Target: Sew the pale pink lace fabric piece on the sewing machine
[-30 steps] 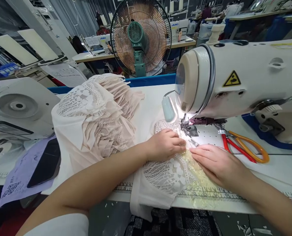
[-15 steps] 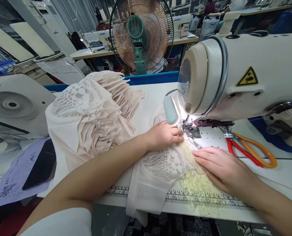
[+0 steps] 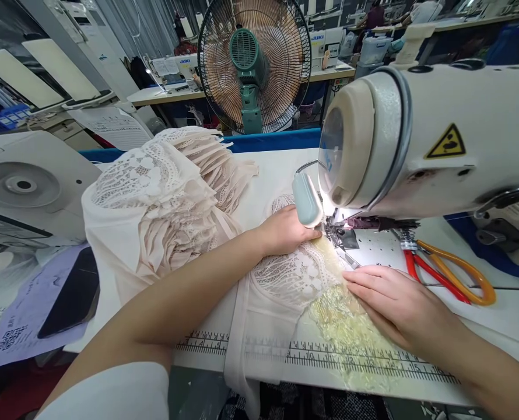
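Lace had crept further under the presser foot at frame centre as we pressed our left hand and right hand flat on it, grip gripping nothing.

Green fan, orange scissors, phone

Pretty cramped around the needle; the sewing machine head hangs low over the bed, and its little lamp sits right above the left hand, so no room from above there; the orange scissors block the bed just right of the right hand; the heap of lace pieces fills the left side; open table shows only behind the lace, toward the fan, and along the printed ruler at the front edge.
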A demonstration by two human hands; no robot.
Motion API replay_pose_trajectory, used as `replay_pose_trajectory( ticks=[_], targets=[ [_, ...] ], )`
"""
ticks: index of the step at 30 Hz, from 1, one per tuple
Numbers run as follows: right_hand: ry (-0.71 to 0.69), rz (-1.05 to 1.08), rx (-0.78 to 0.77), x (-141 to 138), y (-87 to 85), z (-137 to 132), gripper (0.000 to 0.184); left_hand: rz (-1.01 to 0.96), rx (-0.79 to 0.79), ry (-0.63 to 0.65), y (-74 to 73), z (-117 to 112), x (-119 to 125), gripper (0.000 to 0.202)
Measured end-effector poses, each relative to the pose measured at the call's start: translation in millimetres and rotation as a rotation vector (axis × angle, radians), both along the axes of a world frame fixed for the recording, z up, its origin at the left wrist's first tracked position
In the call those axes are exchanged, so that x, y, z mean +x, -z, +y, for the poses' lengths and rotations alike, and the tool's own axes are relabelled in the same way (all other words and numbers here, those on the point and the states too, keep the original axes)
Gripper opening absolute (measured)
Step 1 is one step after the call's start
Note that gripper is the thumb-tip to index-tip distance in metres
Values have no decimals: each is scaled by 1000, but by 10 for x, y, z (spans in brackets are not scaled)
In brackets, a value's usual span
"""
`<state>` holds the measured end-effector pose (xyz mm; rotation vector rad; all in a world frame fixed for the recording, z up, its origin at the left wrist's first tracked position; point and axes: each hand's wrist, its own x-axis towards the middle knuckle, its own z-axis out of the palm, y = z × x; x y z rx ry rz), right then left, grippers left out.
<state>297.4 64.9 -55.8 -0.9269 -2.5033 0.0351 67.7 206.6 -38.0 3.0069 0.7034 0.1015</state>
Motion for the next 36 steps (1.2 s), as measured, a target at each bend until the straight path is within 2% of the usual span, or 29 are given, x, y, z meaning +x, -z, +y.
replay_pose_trajectory(
  ticks=[5, 9, 12, 15, 19, 25, 28, 30, 32, 34, 36],
  targets=[
    [0, 2, 9, -9, -7, 0, 30, -13, 22, -44, -126, -123, -21, 31],
    [-6, -19, 21, -9, 0, -2, 29, -51, 94, 51, -217, -299, -41, 28],
    [1, -14, 38, -4, 12, -8, 29, -69, 107, 148, -195, -383, -39, 28],
    [9, -12, 46, -2, 22, -18, 28, -67, 93, 178, -150, -419, -28, 25],
    [14, -18, 46, -13, 27, -23, 28, -6, 89, 107, -148, -442, -12, 23],
    [6, -10, 40, -20, 13, -14, 27, 123, 82, 6, -225, -438, 56, 18],
    [19, 25, 49, -8, -9, -20, 23, 38, -44, -67, -285, -419, 73, 12],
    [70, 70, 63, -20, -41, -45, 22, -84, -220, -121, -322, -400, 62, 10],
    [118, 115, 36, -75, -88, -94, 29, -212, -428, -186, -341, -377, 44, 10],
    [98, 147, -78, -185, -142, -160, 41, -343, -605, -244, -332, -357, 32, 12],
    [22, 155, -256, -338, -190, -223, 46, -481, -725, -277, -304, -350, 30, 13]
  ],
)
